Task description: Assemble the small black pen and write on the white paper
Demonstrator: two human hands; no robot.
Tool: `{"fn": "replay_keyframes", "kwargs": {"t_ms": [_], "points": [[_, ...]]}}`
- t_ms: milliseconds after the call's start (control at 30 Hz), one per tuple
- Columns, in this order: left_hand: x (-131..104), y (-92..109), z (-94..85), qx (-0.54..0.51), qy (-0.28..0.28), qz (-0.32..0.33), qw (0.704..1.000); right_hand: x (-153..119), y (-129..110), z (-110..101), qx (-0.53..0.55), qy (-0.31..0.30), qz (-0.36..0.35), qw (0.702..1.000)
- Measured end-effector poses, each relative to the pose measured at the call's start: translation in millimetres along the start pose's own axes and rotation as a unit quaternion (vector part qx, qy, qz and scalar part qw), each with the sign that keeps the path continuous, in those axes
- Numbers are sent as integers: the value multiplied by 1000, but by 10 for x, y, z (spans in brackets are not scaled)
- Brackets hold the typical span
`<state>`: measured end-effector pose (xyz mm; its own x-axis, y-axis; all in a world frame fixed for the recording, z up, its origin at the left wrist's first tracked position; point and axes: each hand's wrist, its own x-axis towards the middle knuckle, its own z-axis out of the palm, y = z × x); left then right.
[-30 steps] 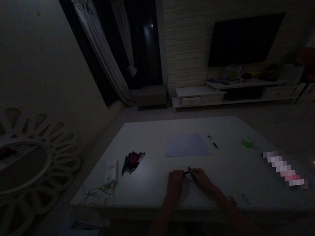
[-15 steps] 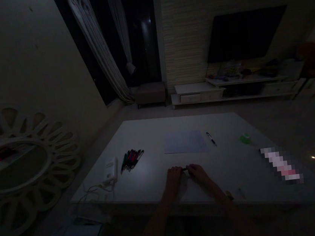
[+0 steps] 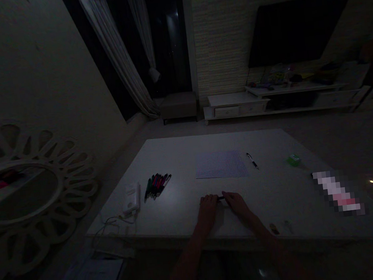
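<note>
Head camera view of a very dim room. Both hands rest near the front edge of a white table (image 3: 181, 154), the left hand (image 3: 208, 206) and right hand (image 3: 234, 202) each pinching one end of a small dark pen (image 3: 220, 197) held between them. They seem to be pulling it apart or capping it; next would call for a steady, straight pull or push. Beyond lie a sheet of paper (image 3: 221, 170), another pen (image 3: 252, 161) and a bundle of coloured pens (image 3: 156, 185). Darkness hides the fingertips' exact hold.
</note>
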<state>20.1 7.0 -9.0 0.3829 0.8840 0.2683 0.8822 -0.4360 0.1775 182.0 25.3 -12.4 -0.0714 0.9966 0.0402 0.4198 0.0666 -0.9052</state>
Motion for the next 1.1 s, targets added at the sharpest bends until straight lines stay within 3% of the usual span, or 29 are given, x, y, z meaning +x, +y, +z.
{"fn": "replay_keyframes", "kwargs": {"t_ms": [500, 633, 833, 1100], "points": [[-5, -35, 72, 5, 3, 7, 1000, -18, -43, 3, 38, -10, 4, 999], [-8, -38, 74, 13, 8, 17, 1000, -18, -61, -12, 28, -6, 37, 999], [-4, -19, 31, 4, 4, 13, 1000, -30, -99, -54, 50, -29, -1, 998], [-5, -14, 29, -3, -5, 4, 1000, -19, -95, -21, 40, -21, 16, 999]]}}
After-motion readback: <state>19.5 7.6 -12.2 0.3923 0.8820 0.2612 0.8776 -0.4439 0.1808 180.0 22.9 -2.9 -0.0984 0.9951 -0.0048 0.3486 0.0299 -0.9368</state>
